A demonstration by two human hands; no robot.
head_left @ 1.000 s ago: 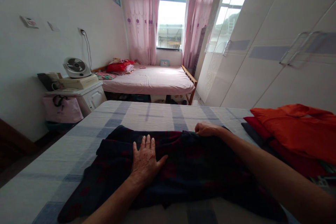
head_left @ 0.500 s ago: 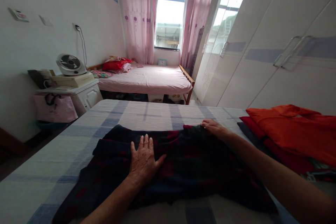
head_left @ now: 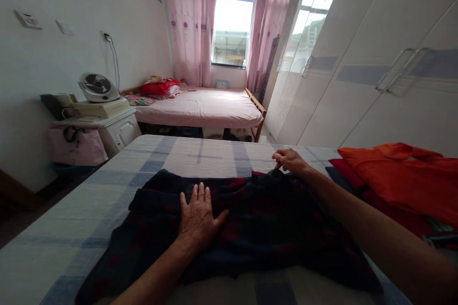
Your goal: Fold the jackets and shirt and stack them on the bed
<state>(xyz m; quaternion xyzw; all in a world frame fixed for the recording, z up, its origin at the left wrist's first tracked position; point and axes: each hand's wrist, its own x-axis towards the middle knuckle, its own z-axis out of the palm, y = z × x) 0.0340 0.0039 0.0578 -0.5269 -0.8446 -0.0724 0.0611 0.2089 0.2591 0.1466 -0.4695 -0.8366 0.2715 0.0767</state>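
Left hand [head_left: 198, 219] flat, open on dark garment [head_left: 250, 228]; right hand [head_left: 289, 161] grip apparently pinching garment's far edge.

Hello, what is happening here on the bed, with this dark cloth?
A person works on a dark garment with red patches, spread on a checked bedsheet. The left hand lies flat on the middle of the garment, fingers spread. The right hand pinches the far edge of the fabric and lifts it a little. On the right lies a pile of orange and red clothes, apart from both hands.
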